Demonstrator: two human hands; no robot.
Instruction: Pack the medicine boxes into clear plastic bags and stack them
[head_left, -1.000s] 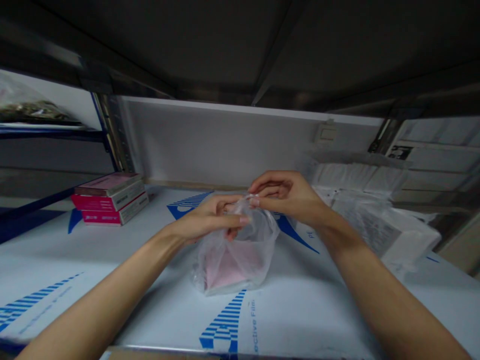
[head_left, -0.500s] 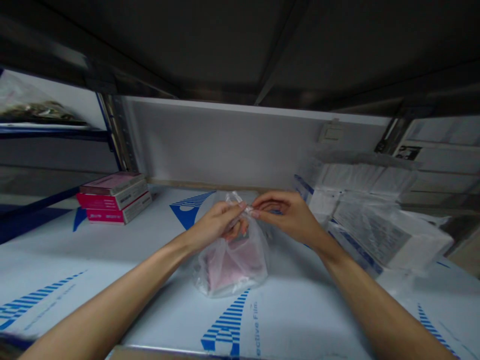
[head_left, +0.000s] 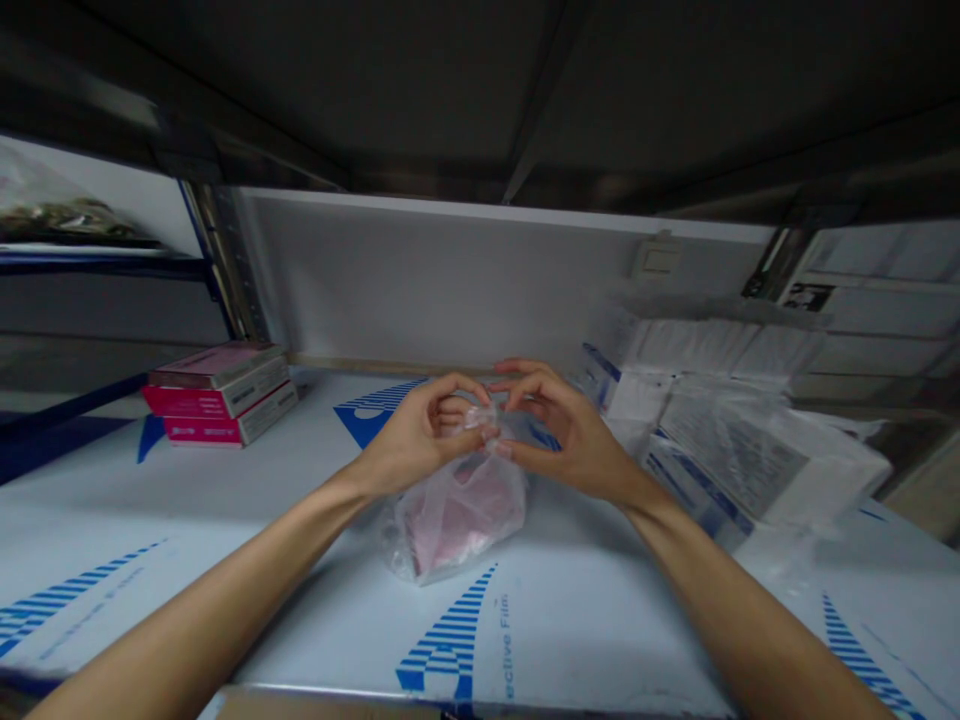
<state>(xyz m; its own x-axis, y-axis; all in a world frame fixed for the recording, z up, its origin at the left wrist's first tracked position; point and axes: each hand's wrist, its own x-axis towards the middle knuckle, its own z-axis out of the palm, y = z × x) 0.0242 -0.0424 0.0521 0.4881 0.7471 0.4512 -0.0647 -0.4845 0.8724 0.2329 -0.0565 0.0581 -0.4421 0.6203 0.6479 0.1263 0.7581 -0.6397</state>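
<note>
L hand (head_left: 420, 432) pinches neck (head_left: 482, 415) of plastic bag (head_left: 450, 535), pink item (head_left: 476, 512) inside at 6 o'clock; R hand (head_left: 566, 435), fingers parted, at 3.

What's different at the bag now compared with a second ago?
The translucent bag, open-mouthed earlier, has sunk lower, its neck now bunched above the pink contents. The left hand pinches the neck; the right hand has opened from its pinch, contact unclear. The stacked boxes and wrapped packs stayed put.
</note>
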